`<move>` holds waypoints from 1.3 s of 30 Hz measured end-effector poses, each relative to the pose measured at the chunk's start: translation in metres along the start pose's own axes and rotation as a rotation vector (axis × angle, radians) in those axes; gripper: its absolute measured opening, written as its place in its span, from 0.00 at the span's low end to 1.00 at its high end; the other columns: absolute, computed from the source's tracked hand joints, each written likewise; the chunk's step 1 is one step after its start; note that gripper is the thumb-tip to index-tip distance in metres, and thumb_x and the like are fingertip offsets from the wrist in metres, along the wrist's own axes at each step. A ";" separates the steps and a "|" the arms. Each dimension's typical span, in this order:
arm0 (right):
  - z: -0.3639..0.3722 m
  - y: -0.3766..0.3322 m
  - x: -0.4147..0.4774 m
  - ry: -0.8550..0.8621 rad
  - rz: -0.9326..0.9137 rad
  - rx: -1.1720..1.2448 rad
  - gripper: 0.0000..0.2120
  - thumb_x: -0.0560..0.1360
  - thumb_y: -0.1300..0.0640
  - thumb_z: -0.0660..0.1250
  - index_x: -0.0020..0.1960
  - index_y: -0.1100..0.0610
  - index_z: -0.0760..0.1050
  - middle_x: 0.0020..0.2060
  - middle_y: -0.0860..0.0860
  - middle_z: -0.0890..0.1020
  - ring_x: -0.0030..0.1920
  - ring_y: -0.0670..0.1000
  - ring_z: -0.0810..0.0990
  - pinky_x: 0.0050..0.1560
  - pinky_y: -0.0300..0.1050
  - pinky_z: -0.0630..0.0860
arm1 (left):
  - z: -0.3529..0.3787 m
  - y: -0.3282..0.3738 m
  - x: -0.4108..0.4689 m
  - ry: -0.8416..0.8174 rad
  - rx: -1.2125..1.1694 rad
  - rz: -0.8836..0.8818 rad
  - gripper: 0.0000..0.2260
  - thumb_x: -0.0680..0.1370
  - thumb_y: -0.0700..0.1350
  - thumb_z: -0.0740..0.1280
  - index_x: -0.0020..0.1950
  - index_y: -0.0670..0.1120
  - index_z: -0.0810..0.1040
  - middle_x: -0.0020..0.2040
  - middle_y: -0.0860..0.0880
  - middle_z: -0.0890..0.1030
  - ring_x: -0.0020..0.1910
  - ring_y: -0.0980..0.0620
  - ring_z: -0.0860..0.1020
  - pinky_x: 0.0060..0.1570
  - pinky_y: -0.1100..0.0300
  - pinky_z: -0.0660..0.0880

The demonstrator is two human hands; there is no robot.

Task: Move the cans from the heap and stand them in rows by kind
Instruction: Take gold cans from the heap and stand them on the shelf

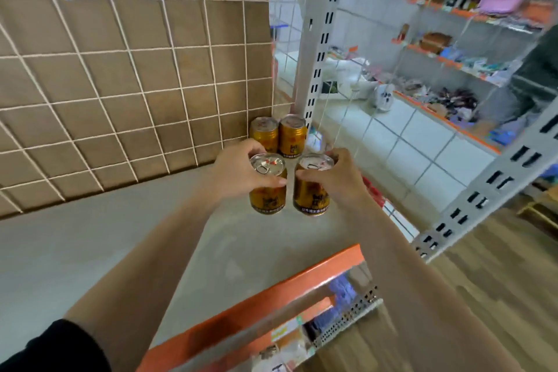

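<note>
Gold drink cans: stiff smooth metal, probably weighty if full, slippery; best held round upper wall near rim. Left hand (pixel 238 169) curls round top of left can (pixel 267 193); right hand (pixel 335 178) curls round right can (pixel 311 196). Both upright near shelf (pixel 120 235) right edge, just before back cans (pixel 264 133) in rear right corner.

Gold cans (pixel 268 190), orange-edged grey shelf (pixel 90 251), brown white-gridded backing (pixel 120 69).

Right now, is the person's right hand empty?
No, the right hand grips the right gold can near its top, and the left hand grips the left gold can the same way.
</note>
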State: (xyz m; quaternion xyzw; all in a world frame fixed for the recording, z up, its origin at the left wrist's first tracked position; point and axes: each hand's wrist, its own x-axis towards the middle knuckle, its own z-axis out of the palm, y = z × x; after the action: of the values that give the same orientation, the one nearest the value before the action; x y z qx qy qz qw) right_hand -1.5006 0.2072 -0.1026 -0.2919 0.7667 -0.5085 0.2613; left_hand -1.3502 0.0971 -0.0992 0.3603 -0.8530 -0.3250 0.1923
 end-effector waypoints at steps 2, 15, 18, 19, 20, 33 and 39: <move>-0.004 -0.001 0.022 -0.037 -0.018 -0.039 0.35 0.63 0.56 0.79 0.64 0.58 0.65 0.53 0.52 0.74 0.53 0.52 0.74 0.48 0.45 0.71 | 0.009 0.003 0.012 0.039 0.044 -0.057 0.26 0.61 0.58 0.78 0.53 0.47 0.77 0.48 0.52 0.79 0.48 0.53 0.76 0.40 0.61 0.66; 0.018 0.010 0.096 -0.092 -0.066 -0.092 0.32 0.62 0.55 0.80 0.57 0.53 0.63 0.49 0.49 0.73 0.52 0.52 0.75 0.56 0.52 0.75 | 0.038 0.000 0.066 0.149 0.183 -0.183 0.27 0.63 0.57 0.77 0.57 0.44 0.78 0.54 0.45 0.78 0.55 0.47 0.74 0.47 0.59 0.67; 0.021 0.013 0.103 -0.081 -0.096 -0.141 0.34 0.61 0.54 0.80 0.61 0.56 0.65 0.48 0.48 0.73 0.50 0.51 0.74 0.57 0.54 0.75 | 0.044 -0.002 0.071 0.187 0.185 -0.204 0.27 0.63 0.58 0.76 0.56 0.45 0.79 0.54 0.46 0.79 0.54 0.47 0.75 0.46 0.59 0.69; 0.021 0.014 0.104 -0.081 -0.106 -0.154 0.34 0.61 0.54 0.80 0.61 0.56 0.65 0.49 0.48 0.73 0.50 0.51 0.74 0.57 0.54 0.75 | 0.046 -0.004 0.073 0.200 0.180 -0.213 0.27 0.63 0.59 0.76 0.56 0.45 0.79 0.54 0.46 0.79 0.54 0.48 0.75 0.47 0.58 0.70; 0.021 0.015 0.105 -0.079 -0.114 -0.158 0.35 0.61 0.54 0.80 0.62 0.56 0.65 0.49 0.48 0.73 0.51 0.51 0.75 0.57 0.54 0.75 | 0.047 -0.005 0.074 0.210 0.172 -0.226 0.28 0.62 0.59 0.76 0.57 0.46 0.79 0.54 0.46 0.79 0.54 0.48 0.76 0.47 0.58 0.71; 0.019 0.023 0.114 -0.028 -0.141 -0.210 0.39 0.59 0.47 0.80 0.61 0.57 0.63 0.58 0.54 0.73 0.58 0.54 0.74 0.53 0.50 0.75 | 0.056 -0.003 0.077 0.258 0.115 -0.236 0.32 0.61 0.62 0.75 0.59 0.48 0.78 0.56 0.44 0.78 0.56 0.47 0.75 0.52 0.57 0.74; 0.010 0.025 0.119 -0.139 -0.174 -0.196 0.34 0.63 0.53 0.78 0.62 0.55 0.66 0.56 0.52 0.76 0.56 0.53 0.76 0.52 0.49 0.75 | 0.056 -0.003 0.078 0.251 0.114 -0.266 0.34 0.63 0.59 0.76 0.66 0.49 0.74 0.61 0.43 0.73 0.59 0.45 0.73 0.57 0.54 0.72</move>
State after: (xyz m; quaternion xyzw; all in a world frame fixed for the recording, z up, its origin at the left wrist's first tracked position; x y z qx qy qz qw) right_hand -1.5803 0.1234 -0.1414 -0.4159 0.7645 -0.4306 0.2391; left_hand -1.4325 0.0613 -0.1341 0.5179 -0.7843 -0.2510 0.2318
